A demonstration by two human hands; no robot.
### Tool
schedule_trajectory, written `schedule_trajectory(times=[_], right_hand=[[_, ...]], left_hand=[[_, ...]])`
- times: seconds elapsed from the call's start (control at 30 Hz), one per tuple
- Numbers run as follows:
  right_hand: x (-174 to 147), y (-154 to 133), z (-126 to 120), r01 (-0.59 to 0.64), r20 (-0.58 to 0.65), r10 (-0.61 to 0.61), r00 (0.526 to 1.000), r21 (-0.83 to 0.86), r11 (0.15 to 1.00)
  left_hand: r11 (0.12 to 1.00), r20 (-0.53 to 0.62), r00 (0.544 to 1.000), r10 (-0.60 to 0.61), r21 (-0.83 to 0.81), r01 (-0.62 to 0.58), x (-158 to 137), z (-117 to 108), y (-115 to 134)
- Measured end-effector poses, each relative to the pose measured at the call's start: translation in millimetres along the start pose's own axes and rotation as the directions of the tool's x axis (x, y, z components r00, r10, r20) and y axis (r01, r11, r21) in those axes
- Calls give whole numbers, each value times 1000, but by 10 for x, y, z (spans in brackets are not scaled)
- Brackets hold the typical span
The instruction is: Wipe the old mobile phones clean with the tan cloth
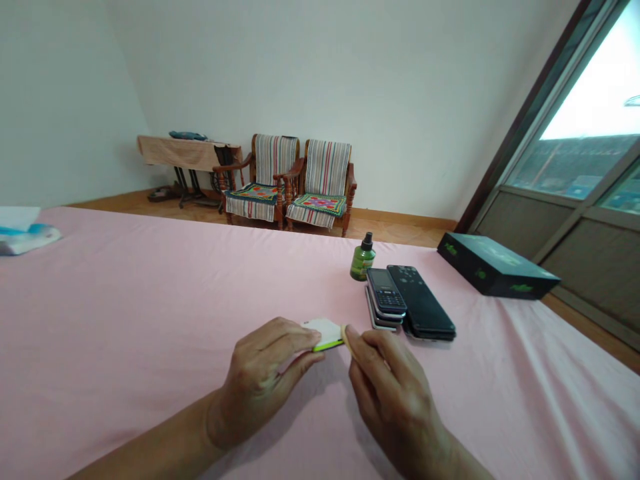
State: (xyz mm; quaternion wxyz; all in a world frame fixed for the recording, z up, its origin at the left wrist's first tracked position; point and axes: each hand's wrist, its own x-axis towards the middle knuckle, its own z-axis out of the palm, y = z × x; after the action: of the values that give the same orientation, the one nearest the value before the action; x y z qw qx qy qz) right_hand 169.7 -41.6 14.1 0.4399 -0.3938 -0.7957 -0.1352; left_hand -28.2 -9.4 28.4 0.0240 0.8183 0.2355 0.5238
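Note:
My left hand [267, 363] grips a white mobile phone [326, 329] with a lime-green edge, thumb below and fingers on top. The phone is tilted a little above the pink cloth. At its right end, my right hand [393, 390] is closed on a thin pale-yellow piece [346, 339], perhaps a cloth or sponge, which touches the phone. Most of that piece is hidden by my fingers. Beyond my right hand lies a stack of phones, a keypad phone [385, 291] on top. Beside it is a second stack topped by a large black phone [420, 303].
A green spray bottle [362, 259] with a black cap stands behind the phones. A black box [495, 263] sits at the right rear. A white and blue packet [30, 237] lies at far left. The pink cloth [150, 307] covers the surface; two wooden chairs [323, 173] stand beyond.

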Motion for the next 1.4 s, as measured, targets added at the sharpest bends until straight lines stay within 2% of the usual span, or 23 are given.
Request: schedule_trajectory(times=[0.1, 0.17, 0.23, 0.37, 0.47, 0.57, 0.63, 0.73, 0.8, 0.87, 1.0, 1.1, 1.3, 1.4], right_hand=[[8, 122, -18, -113, 2, 113, 994, 33, 993], [22, 120, -29, -144, -53, 151, 987, 106, 984], [34, 55, -41, -119, -93, 137, 986, 173, 978], [29, -77, -53, -14, -14, 18, 1000, 210, 978], [20, -39, -42, -78, -16, 82, 996, 176, 981], [21, 82, -29, -160, -35, 168, 985, 165, 973], [20, 152, -18, -189, -23, 196, 980, 178, 966], [9, 198, 4, -236, 43, 232, 972, 220, 947], [2, 195, 19, -275, 137, 247, 959, 254, 927], [0, 180, 31, -319, 239, 257, 936, 278, 906], [-6, 145, 48, -396, 398, 263, 879, 300, 868], [-38, 127, 79, -415, 489, 227, 842, 317, 853], [-93, 111, 183, -400, 492, 219, 842, 298, 867], [-83, 108, 226, -397, 477, 235, 847, 273, 876]], left_hand=[[1000, -17, 1000, 6, 16, -5, 0, -16, -24], [1000, -13, 1000, 9, 9, -9, -5, -23, -28], [1000, -4, 1000, 8, -11, -8, -10, -22, -25], [1000, -2, 1000, -13, -27, 13, -18, -17, -21], [1000, 23, 1000, -1, -27, 1, -35, -25, -43], [995, 134, 987, 84, -56, -77, -49, -27, -72], [986, 283, 945, 164, -66, -151, -41, -19, -81], [964, 525, 815, 245, -40, -264, -4, -3, -75], [952, 622, 742, 251, -21, -305, 24, -5, -69], [957, 667, 711, 221, -8, -290, 39, -19, -73], [984, 686, 716, 129, -1, -176, 15, -49, -110], [981, 673, 727, 137, 12, -196, -19, -35, -126], [940, 676, 694, 247, 6, -341, -15, 13, -71], [944, 657, 719, 227, 33, -328, -30, 29, -53]])
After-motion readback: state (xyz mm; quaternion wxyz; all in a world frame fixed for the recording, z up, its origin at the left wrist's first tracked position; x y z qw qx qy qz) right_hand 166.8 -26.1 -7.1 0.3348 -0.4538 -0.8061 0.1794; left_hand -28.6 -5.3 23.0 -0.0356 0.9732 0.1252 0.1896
